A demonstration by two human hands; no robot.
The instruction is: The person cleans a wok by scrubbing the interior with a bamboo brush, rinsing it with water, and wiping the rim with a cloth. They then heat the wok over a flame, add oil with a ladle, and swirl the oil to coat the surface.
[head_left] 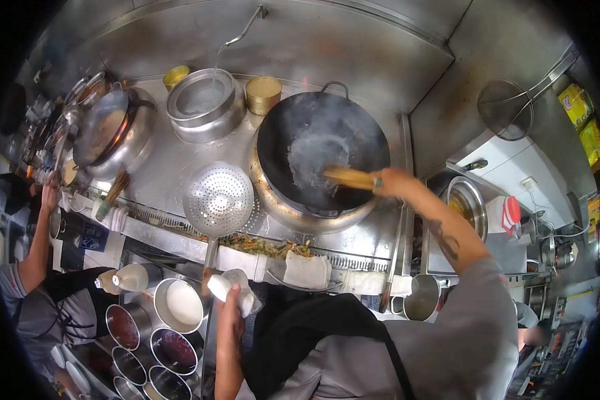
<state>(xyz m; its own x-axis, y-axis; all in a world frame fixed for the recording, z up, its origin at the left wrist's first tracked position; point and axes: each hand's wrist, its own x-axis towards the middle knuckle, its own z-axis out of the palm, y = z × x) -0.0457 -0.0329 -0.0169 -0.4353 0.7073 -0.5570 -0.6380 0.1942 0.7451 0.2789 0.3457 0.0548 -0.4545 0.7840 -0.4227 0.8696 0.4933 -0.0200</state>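
Observation:
My right hand (pixel 395 181) is closed around a bamboo wok brush (pixel 350 177), its bristle end inside the black wok (pixel 279 137). Whitish liquid lies in the bottom of the wok, and steam rises from it. The wok sits on a round metal burner ring (pixel 267 190). Down by the counter's front edge, my left hand (pixel 231 313) grips a folded white cloth (pixel 245 288). Just above that cloth is the handle of a large perforated skimmer (pixel 218 200), which rests left of the wok.
Water runs from a tap (pixel 250 27) into a metal pot (pixel 205 110). Food scraps (pixel 267 245) line the front gutter. Several sauce pots (pixel 179 305) stand lower left. A co-worker's arm (pixel 37 243) is at far left. A strainer (pixel 507 110) hangs at right.

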